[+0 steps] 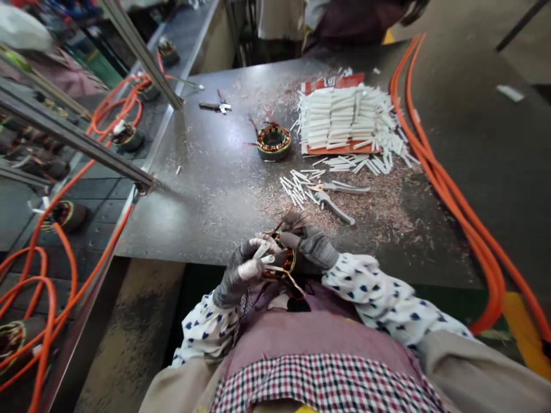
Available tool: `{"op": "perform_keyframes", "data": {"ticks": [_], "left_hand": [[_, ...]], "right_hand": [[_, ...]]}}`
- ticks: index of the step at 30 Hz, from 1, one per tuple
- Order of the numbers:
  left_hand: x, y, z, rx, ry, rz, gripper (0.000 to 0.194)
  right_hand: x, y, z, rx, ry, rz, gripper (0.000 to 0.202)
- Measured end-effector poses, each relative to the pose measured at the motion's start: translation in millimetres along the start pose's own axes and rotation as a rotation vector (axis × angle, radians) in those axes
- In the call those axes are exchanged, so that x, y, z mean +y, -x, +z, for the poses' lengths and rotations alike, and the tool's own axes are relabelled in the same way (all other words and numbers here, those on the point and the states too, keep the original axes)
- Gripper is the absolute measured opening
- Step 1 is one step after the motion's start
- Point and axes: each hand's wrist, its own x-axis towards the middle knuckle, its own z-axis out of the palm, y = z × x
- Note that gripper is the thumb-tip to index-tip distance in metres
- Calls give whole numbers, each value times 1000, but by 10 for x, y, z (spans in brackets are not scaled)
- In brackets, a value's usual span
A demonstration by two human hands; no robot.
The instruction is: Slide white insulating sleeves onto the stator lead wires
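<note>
Stator (288, 261) is in both hands rn, held at the near edge of the surface (193, 206), right in front of the apron (297, 338). L hand (239, 274) has its fingers closed around the L side, w/ white wraps on the fingertips and a few white tubes (267, 259) sticking out next to them. R hand (316, 245) is curled in at the far R side, fingers bent and close together, thin wire ends by the tips; can't tell if it's actually pinching anything bc it's too blurry. Both are in grey gloves w/ dotted sleeves. A 2nd stator (274, 154) sits flat on the surface past the hands, wires poking up. Just R of it there's a big tube pile (336, 117) on red packaging (316, 151), w/ loose tubes (297, 188) on the near side and the snips (330, 205) lying open beside those. Pliers (219, 107) are farther back on the L. Copper bits (391, 215) all over, esp. around the snips. Orange hoses (451, 201) run down the R side, and more stators (128, 139) + orange hose loops are off to the L.
</note>
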Motion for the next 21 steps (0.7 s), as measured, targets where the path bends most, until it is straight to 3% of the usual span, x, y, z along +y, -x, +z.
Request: {"op": "perform_keyframes", "data": {"ticks": [2,4,7,9,11,14,16,18,20,21], "left_hand": [[-35,-50,64,70,0,-18,32],[-89,-109,135,116,-146,-27,26],[-159,-196,217,75,-444,33,16],[-183,-233,236,21,-563,121,20],[-196,-245,232,3,-609,178,27],[-224,-244,217,76,-620,165,28],[-257,-256,218,108,-642,173,28],[-287,-284,227,52,-710,195,27],[-295,-320,243,-33,-783,176,26],[-289,-335,254,-53,-808,150,26]], "right_hand": [[58,-9,42,174,-4,-124,37],[86,100,-37,314,53,-231,35],[134,295,-229,316,164,-282,34],[199,346,-298,308,223,-330,34],[273,325,-312,307,280,-417,31],[315,255,-326,318,334,-565,24],[258,229,-386,234,380,-583,18],[145,207,-474,23,469,-561,16],[27,167,-541,-169,538,-470,20],[-17,141,-551,-192,522,-388,21]]}}
